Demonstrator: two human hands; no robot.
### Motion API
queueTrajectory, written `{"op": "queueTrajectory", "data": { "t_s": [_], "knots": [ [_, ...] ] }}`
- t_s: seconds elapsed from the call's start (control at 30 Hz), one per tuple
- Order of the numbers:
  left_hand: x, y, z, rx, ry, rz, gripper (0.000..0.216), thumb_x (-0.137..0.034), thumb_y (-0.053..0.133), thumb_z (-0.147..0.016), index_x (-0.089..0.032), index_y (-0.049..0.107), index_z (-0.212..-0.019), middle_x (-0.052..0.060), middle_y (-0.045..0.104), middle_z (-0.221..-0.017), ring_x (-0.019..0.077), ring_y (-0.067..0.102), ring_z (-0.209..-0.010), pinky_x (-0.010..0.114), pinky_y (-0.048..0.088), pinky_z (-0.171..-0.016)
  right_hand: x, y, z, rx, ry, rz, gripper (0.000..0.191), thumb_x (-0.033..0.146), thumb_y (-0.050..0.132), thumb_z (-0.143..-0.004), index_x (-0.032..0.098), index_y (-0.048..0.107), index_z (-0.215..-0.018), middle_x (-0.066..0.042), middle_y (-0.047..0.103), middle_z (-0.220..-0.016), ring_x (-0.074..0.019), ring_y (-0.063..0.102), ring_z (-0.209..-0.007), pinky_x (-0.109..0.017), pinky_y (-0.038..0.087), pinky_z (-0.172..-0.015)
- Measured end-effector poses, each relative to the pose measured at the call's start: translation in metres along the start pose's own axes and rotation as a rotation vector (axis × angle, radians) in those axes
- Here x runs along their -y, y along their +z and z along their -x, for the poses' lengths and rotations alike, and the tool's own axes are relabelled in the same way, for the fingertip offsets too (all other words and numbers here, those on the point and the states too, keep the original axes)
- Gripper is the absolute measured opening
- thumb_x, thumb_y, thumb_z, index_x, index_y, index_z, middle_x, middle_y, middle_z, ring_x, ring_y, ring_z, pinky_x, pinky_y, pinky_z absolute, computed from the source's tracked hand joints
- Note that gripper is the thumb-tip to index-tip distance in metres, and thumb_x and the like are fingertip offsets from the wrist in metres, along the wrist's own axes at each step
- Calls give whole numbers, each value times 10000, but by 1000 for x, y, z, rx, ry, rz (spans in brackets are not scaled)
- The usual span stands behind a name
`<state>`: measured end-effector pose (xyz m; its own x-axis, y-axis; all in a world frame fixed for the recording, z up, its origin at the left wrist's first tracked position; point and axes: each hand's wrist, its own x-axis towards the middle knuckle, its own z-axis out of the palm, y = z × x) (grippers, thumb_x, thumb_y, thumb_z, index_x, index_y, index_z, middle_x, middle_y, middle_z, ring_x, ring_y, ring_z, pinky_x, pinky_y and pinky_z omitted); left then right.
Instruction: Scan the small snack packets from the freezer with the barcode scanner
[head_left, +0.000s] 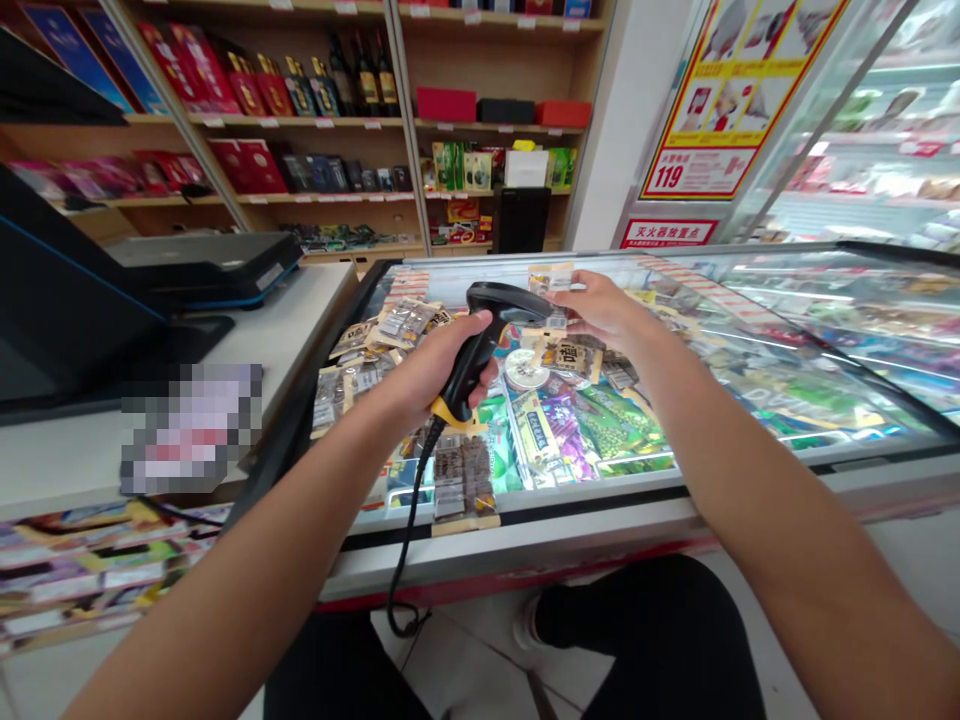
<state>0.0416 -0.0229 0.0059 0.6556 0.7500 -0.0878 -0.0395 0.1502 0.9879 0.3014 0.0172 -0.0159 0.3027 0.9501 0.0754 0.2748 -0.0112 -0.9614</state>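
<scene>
My left hand [442, 365] is wrapped round the handle of a black and yellow barcode scanner [474, 355], whose cord hangs down toward the floor. The scanner's head points right, close to my right hand [600, 312]. Between the fingers of that hand is a small snack packet [551, 281], partly hidden behind the scanner's head. More snack packets [409, 322] lie in a loose pile on the glass top of the freezer, left of the scanner. Another snack packet [571, 357] rests below my right hand, and one more pair [465, 478] lies at the front edge.
A glass-topped chest freezer [585, 520] with colourful packages inside stretches to the right. At left, a white counter [300, 330] bears a dark scale [202, 265] and a black screen stand [67, 310]. Shelves [300, 120] with boxes and bottles stand behind.
</scene>
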Motion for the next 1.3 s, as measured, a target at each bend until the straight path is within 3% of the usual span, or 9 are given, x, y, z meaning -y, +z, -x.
{"op": "queueTrajectory", "data": {
  "t_s": [0.1, 0.23, 0.4, 0.5, 0.63, 0.7, 0.77, 0.87, 1.3],
  "knots": [
    [-1, -1, -1, -42, 24, 18, 319, -508, 534, -912, -189, 548, -908, -17, 534, -557, 97, 447, -368, 198, 310, -357, -4, -23, -8, -162, -101, 277, 209, 199, 724, -870, 193, 646, -1065, -76, 736, -931, -210, 694, -790, -391, 564, -793],
    [-4, -4, -3, -78, 31, 40, 326, -508, 519, -918, -183, 547, -914, -23, 529, -552, 94, 439, -355, 203, 309, -355, -10, -56, -14, -341, -81, 787, 304, 194, 702, -888, 168, 695, -1191, -158, 769, -1069, -332, 684, -1086, -537, 479, -989],
    [-6, -6, -3, -111, 45, 57, 344, -513, 527, -917, -172, 568, -933, -25, 541, -560, 90, 444, -361, 203, 318, -359, -9, -48, -8, -445, -158, 1006, 484, 222, 687, -882, 153, 647, -1359, -231, 613, -1420, -486, 454, -1372, -716, 292, -1075],
    [-7, -7, -3, -126, 68, 68, 330, -493, 514, -925, -170, 578, -950, -25, 546, -559, 90, 452, -365, 199, 336, -369, -1, -17, 6, -208, -340, 883, 388, 274, 642, -915, 163, 679, -1285, -187, 700, -1259, -366, 624, -1147, -550, 448, -987],
    [-9, -9, -3, -155, 95, 97, 314, -487, 526, -923, -178, 579, -929, -31, 541, -557, 91, 460, -366, 197, 343, -369, 11, 34, 39, 483, -389, 653, 313, 472, 668, -911, 194, 742, -1035, -94, 761, -1011, -235, 687, -859, -372, 516, -792],
    [-10, -9, -4, -169, 90, 114, 312, -486, 520, -928, -179, 578, -927, -34, 538, -555, 92, 453, -357, 200, 338, -359, 12, 56, 57, 684, -402, 671, 402, 581, 743, -830, 214, 734, -993, -68, 756, -988, -228, 674, -836, -356, 503, -747],
    [-11, -10, -3, -180, 82, 131, 317, -485, 510, -935, -177, 583, -941, -38, 531, -551, 93, 448, -352, 201, 342, -356, 11, 72, 70, 727, -398, 697, 479, 639, 778, -775, 210, 716, -980, -71, 746, -967, -234, 657, -818, -357, 485, -715],
    [-11, -10, -3, -187, 73, 151, 340, -503, 529, -927, -171, 596, -962, -42, 526, -548, 94, 445, -349, 201, 354, -355, 5, 86, 77, 635, -398, 748, 481, 609, 784, -794, 188, 703, -1014, -94, 732, -975, -242, 640, -814, -361, 464, -701],
    [-8, -11, -6, -179, 80, 134, 356, -514, 530, -927, -170, 609, -976, -33, 540, -557, 95, 455, -350, 197, 345, -343, -6, 94, 71, 730, -492, 583, 129, 300, 769, -870, 177, 762, -909, -73, 746, -932, -203, 657, -849, -332, 485, -776]
  ]
}}
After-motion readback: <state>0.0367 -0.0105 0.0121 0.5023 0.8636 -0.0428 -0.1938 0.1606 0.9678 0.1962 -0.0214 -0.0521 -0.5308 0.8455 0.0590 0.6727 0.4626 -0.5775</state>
